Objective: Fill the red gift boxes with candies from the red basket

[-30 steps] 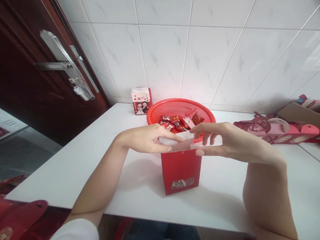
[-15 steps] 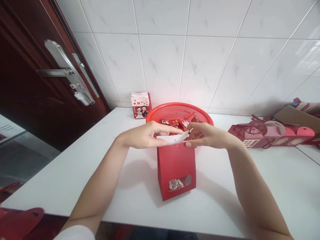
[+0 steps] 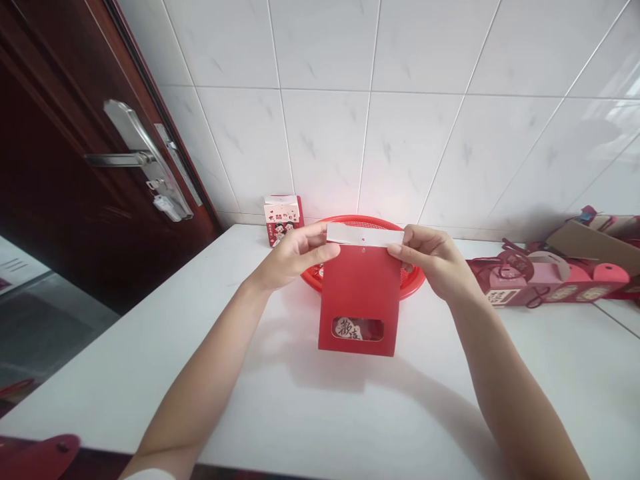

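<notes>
A red paper gift box with a white top flap and a small clear window hangs above the table, between my two hands. Black characters on a pale shape show through the window. My left hand pinches the box's upper left corner, thumb in front and fingers behind. At the upper right corner, my right hand grips it the same way. Behind the box stands a red plastic basket; the box hides most of it and nearly all its contents.
A small printed box with cartoon figures stands by the tiled wall. Several pink and red gift boxes line the right, beside an open cardboard box. A wooden door is at left; the white table ends in front.
Both hands have raised the red gift box off the table and tilted its front toward me. Its white flap, slanted before, now lies straight along the top. The view has tipped slightly upward.
</notes>
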### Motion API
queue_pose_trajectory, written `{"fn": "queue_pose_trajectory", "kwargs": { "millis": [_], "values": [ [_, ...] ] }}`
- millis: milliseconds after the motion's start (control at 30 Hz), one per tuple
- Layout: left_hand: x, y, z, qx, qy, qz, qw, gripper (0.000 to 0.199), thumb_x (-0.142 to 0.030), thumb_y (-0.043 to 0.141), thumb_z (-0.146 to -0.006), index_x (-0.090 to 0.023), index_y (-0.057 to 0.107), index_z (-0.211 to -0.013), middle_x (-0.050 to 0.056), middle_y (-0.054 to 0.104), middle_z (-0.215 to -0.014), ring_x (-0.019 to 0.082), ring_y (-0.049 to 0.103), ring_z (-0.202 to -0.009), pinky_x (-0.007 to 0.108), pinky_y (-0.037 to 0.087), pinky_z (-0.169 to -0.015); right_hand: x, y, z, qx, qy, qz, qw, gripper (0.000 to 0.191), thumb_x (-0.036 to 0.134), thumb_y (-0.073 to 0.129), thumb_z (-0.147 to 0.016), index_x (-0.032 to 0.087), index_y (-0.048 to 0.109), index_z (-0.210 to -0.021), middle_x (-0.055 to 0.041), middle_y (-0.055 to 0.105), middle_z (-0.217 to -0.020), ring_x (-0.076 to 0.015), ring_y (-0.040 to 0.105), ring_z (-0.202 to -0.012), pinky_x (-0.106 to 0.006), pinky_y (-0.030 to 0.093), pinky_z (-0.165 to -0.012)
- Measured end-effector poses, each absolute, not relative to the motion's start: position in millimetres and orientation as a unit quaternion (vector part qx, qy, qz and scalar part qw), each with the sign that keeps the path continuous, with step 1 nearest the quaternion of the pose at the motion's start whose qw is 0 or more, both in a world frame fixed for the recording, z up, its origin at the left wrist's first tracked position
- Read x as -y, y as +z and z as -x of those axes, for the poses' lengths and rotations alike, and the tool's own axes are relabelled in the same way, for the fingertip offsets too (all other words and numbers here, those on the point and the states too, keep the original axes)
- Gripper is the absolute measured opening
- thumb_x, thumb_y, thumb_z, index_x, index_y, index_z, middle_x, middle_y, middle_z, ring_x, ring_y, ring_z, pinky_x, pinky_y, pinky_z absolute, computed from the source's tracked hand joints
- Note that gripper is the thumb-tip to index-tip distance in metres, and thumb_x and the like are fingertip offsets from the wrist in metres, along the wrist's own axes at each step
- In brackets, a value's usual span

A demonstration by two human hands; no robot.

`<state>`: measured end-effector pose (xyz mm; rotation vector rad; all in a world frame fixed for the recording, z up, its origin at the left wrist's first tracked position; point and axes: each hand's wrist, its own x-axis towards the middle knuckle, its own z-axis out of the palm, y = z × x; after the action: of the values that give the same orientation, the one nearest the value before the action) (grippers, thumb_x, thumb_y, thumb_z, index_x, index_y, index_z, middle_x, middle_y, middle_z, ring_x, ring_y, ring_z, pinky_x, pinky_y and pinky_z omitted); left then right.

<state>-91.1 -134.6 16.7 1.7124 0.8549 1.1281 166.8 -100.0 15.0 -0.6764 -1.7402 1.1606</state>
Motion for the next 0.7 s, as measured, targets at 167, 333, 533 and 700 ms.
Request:
{"fn": "queue_pose_trajectory", "kwargs": {
  "millis": [167, 333, 533, 700],
  "values": [
    [137.5, 17.4, 87.7, -0.344, 0.479, -0.689, 0.422, 0.024, -0.038, 0.076, -0.089, -0.018, 0.074, -0.101, 0.008, 0.077, -0.099, 0.023, 0.073, -0.09, 0.032, 0.06, -0.076, 101.5, 15.9, -166.5, 0.704, 0.446, 0.284, 0.475, 0.048, 0.051, 0.082, -0.08, 0.021, 0.051, -0.06, 0.0032, 0.051, -0.054, -0.0109, 0.044, -0.053, -0.027, 0.032, -0.05],
    [141.4, 17.6, 82.5, -0.356, 0.522, -0.684, 0.364, 0.02, -0.037, 0.078, -0.085, -0.019, 0.071, -0.082, 0.006, 0.076, -0.083, 0.02, 0.072, -0.077, 0.03, 0.058, -0.066, 106.6, 14.7, -163.6, 0.715, 0.403, 0.304, 0.483, 0.047, 0.056, 0.079, -0.081, 0.023, 0.052, -0.062, 0.0016, 0.053, -0.059, -0.0143, 0.051, -0.057, -0.029, 0.041, -0.053],
    [144.5, 17.1, 78.2, -0.359, 0.558, -0.676, 0.32, 0.021, -0.036, 0.077, -0.086, -0.019, 0.076, -0.097, 0.004, 0.076, -0.078, 0.02, 0.072, -0.073, 0.028, 0.057, -0.064, 109.2, 13.0, -161.5, 0.728, 0.417, 0.243, 0.487, 0.03, 0.05, 0.076, -0.087, 0.023, 0.066, -0.095, -0.0055, 0.073, -0.091, -0.021, 0.068, -0.081, -0.034, 0.057, -0.068],
    [145.0, 15.8, 77.5, -0.369, 0.588, -0.654, 0.302, 0.025, -0.034, 0.078, -0.084, -0.02, 0.075, -0.104, 0.002, 0.077, -0.077, 0.019, 0.072, -0.071, 0.029, 0.058, -0.065, 108.2, 9.0, -163.1, 0.747, 0.43, 0.201, 0.466, 0.044, 0.044, 0.073, -0.092, 0.028, 0.06, -0.13, -0.0072, 0.075, -0.108, -0.0243, 0.073, -0.093, -0.035, 0.062, -0.068]
  ]
}}
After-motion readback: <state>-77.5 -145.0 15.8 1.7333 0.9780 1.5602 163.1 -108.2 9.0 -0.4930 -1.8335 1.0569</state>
